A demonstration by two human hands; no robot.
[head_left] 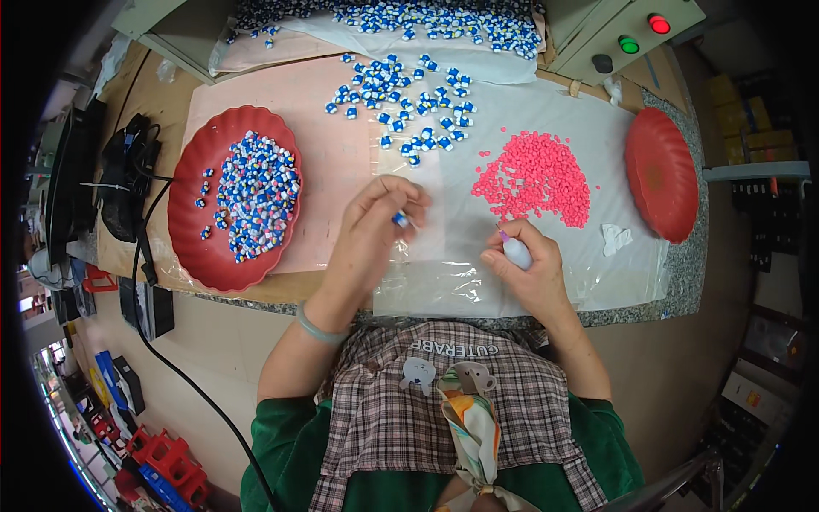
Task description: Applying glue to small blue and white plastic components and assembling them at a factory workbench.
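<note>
My left hand (372, 229) pinches a small blue-and-white piece (400, 219) between its fingertips, raised over the table's middle. In my right hand (539, 277) is a small pale squeeze bottle (517, 252) with a purple nozzle, its tip pointing up toward the edge of a spread of small pink pieces (546, 175). Loose blue-and-white pieces (394, 94) lie scattered beyond my left hand. Off to the left, a red scalloped tray (192, 196) holds a heap of blue-and-white pieces (258, 196), some showing pink spots.
A second red scalloped tray (661, 175) stands at the right edge. Beside it lies a crumpled white scrap (615, 240). At the back, a machine opening bears many more blue pieces, with a control panel (627, 38) on its right. A black cable (153, 328) runs down the left.
</note>
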